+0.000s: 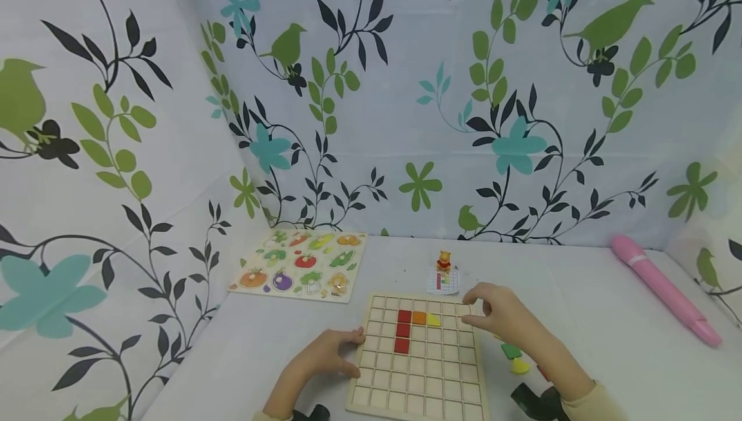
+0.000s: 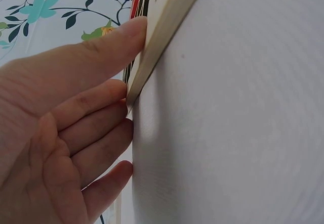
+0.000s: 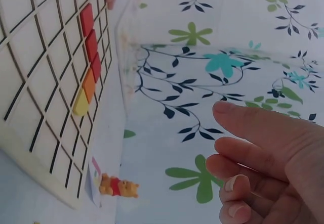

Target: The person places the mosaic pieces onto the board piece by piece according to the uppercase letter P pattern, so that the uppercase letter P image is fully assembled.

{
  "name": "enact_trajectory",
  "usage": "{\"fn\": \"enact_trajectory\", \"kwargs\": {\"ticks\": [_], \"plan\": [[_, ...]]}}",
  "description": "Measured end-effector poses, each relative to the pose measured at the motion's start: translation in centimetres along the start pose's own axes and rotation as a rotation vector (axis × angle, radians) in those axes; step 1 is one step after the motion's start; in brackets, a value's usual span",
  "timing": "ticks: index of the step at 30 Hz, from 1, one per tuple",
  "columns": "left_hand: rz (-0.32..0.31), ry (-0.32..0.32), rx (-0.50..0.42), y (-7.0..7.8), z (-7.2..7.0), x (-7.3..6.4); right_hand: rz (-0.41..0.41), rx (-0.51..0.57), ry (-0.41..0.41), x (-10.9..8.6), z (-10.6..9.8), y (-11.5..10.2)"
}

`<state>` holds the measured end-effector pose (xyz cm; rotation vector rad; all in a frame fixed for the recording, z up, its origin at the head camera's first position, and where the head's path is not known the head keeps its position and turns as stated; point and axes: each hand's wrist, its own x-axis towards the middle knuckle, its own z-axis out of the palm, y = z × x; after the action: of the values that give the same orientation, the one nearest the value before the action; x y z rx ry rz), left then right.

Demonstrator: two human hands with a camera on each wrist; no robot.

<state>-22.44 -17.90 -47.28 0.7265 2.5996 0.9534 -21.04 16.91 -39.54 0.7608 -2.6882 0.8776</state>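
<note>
A wooden grid board (image 1: 423,369) lies on the table, its square cells edged with raised strips. Three red squares (image 1: 402,330) form a column in it. An orange square (image 1: 419,318) and a yellow piece (image 1: 433,320) continue the row from the top red one. My left hand (image 1: 326,355) rests against the board's left edge, thumb and fingertips touching its side in the left wrist view. Over the board's upper right corner hovers my right hand (image 1: 503,311), fingers loosely bent with nothing between them; the right wrist view shows this hand (image 3: 268,168) apart from the board.
Behind the board, a small bear figure (image 1: 444,261) stands on a paper card (image 1: 443,283) with a coloured pattern. Loose green (image 1: 511,351) and yellow pieces (image 1: 520,366) lie right of the board. A vegetable puzzle (image 1: 301,265) sits back left, a pink marker-shaped object (image 1: 666,289) far right.
</note>
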Motion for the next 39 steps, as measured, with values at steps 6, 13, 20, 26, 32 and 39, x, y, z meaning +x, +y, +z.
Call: {"fn": "enact_trajectory", "kwargs": {"ticks": [6, 13, 20, 26, 32, 39], "plan": [[0.014, 0.006, 0.005, -0.1, 0.0, 0.0, 0.091, -0.027, -0.050, -2.1, -1.6, 1.4], [0.025, -0.006, 0.003, -0.3, 0.3, 0.0, 0.112, -0.029, -0.067, -4.9, -2.4, 3.6], [0.021, 0.010, 0.018, -0.2, 0.4, -0.1, 0.176, -0.013, -0.124, -6.8, -2.7, 5.0], [0.018, 0.010, 0.015, 0.0, 0.2, -0.2, 0.248, 0.018, -0.223, -8.1, -2.6, 6.5], [-0.001, 0.008, 0.013, -0.1, 0.2, 0.0, 0.279, 0.088, -0.304, -8.8, -2.3, 7.9], [-0.008, 0.010, 0.016, -0.2, 0.2, 0.1, 0.427, 0.085, -0.340, -8.9, -1.1, 8.5]]}}
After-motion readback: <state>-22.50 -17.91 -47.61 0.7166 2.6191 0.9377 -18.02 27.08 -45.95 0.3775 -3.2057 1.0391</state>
